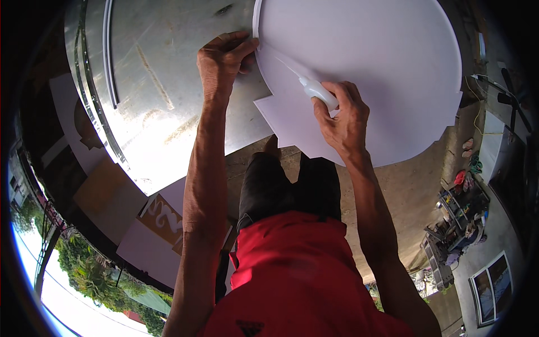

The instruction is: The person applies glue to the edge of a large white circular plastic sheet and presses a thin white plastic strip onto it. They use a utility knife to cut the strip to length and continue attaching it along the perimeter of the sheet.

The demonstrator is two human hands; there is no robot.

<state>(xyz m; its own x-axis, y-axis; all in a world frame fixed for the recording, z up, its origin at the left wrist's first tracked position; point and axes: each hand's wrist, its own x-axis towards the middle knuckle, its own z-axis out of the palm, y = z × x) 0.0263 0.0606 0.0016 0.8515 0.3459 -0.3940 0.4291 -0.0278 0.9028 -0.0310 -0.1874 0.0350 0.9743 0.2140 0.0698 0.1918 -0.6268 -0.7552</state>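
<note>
A large white rounded panel (pixel 393 67) with notched corners lies over the edge of a metal-topped table (pixel 179 62). Along its upper left rim runs a narrow white strip (pixel 256 19). My left hand (pixel 222 59) pinches the lower end of this strip between thumb and fingers, at the panel's edge. In my right hand (pixel 347 115) is a small white squeeze bottle (pixel 320 94) with a long thin nozzle. The bottle is tilted over the panel, its tip pointing up and left toward my left hand. Whether anything comes out of the nozzle is too fine to see.
A long thin strip (pixel 109 62) lies on the table's left part. Flat sheets and cut panels (pixel 149 253) are stacked below the table's left edge. At the right, a cluttered rack (pixel 463 205) stands by the wall, with a window (pixel 492 289) nearby.
</note>
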